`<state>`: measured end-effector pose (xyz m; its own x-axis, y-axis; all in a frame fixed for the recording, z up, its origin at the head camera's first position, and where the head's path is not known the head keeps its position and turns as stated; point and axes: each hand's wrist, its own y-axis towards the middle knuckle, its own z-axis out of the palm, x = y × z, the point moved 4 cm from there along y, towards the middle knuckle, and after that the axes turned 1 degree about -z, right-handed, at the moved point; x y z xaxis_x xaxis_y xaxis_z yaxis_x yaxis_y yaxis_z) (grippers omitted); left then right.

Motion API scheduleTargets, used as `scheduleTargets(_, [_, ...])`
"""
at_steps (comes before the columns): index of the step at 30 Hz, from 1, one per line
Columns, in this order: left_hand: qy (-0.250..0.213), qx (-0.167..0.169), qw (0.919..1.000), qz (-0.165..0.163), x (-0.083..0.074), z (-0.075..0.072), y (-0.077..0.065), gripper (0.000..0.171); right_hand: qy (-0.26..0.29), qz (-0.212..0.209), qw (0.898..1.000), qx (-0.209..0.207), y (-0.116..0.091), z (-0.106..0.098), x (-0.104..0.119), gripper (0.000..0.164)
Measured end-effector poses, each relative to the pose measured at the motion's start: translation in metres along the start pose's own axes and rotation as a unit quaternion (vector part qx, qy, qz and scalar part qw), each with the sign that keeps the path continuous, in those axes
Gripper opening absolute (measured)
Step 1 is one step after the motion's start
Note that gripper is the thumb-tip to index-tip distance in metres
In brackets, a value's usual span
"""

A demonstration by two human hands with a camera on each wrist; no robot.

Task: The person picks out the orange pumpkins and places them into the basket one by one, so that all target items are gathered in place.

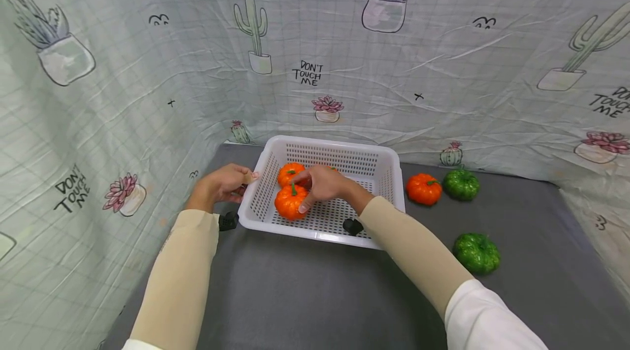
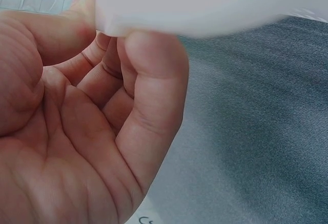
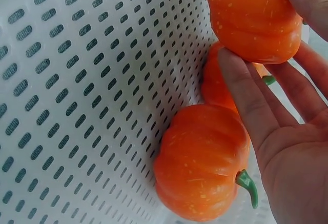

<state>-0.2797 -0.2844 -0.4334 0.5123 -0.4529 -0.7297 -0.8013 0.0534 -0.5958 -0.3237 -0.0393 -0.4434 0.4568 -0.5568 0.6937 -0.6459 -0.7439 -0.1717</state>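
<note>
With thumb and fingers, my right hand (image 1: 325, 183) grips a small orange pumpkin (image 1: 290, 203) inside a white perforated plastic basket (image 1: 295, 231). In the right wrist view the held pumpkin (image 3: 256, 21) is at the top, with fingertips under it and the thumb over its side. Two more orange pumpkins lie in the basket there, a nearer one (image 3: 202, 162) with a green stem and one partly hidden (image 3: 218, 83) behind the fingers. My left hand (image 1: 226, 181) pinches the basket's left rim, and the left wrist view shows its thumb and curled fingers on the white edge (image 2: 138, 21).
Right of the basket, an orange pumpkin (image 1: 424, 189) sits beside a green pumpkin (image 1: 461, 184). A second green one (image 1: 476, 254) lies nearer on the dark grey tabletop (image 1: 305, 290). A printed cloth (image 1: 315, 93) hangs behind and along the left side.
</note>
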Motion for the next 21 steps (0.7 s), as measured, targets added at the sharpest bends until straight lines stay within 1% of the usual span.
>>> scheduleTargets(6, [-0.001,0.000,1.0000,0.001,0.002,-0.001,-0.002,0.030,0.001,-0.008,1.000,0.013,0.007,0.003,0.001,0.073])
scheduleTargets(14, [-0.002,-0.001,1.0000,-0.002,0.000,0.000,-0.002,0.031,0.008,-0.015,0.999,0.028,0.010,0.005,0.002,0.068])
scheduleTargets(21, [-0.003,-0.004,1.0000,-0.005,0.000,0.000,-0.002,0.035,0.005,-0.027,0.999,0.036,0.012,0.007,0.004,0.065])
